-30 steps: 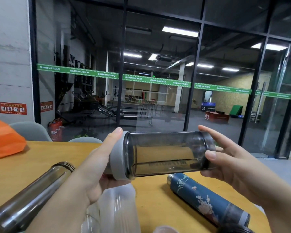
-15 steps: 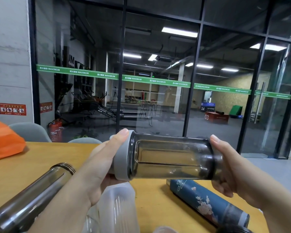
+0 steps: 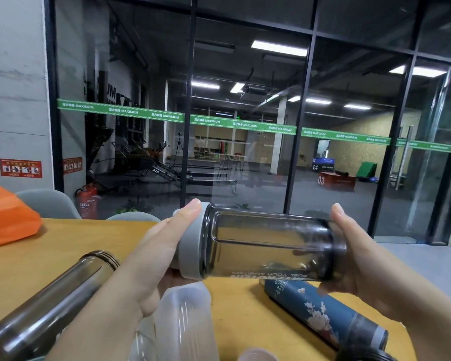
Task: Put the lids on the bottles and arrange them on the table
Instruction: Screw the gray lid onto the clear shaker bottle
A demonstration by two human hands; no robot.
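Head view: the smoky transparent bottle (image 3: 268, 246) is being held horizontally in mid-air above the tabletop (image 3: 34, 261), spanned between both grips. The left hand (image 3: 151, 259) is grasping the grey lid (image 3: 190, 243) at the bottle's left end, with the thumb lying over the lid's upper rim and the palm wrapping it from below; this grip is probably placed there so the lid can be turned on its thread. The right hand (image 3: 354, 259) is clenching around the dark base end of the bottle, apparently acting as the counter-hold that is keeping the body from rotating. The horizontal, raised position is likely giving both wrists free room to twist. Whether the lid is fully seated cannot be told. Directly below the left grip, a translucent plastic container (image 3: 182, 321) is lying on the tabletop. Below and outward of that grip, a steel bottle (image 3: 44, 308) is lying on its side with its threaded mouth uncapped. Beneath the right grip, a blue floral bottle (image 3: 323, 316) is lying on its side. An orange bag (image 3: 8, 217) is resting well beyond the left grip, at the far edge.
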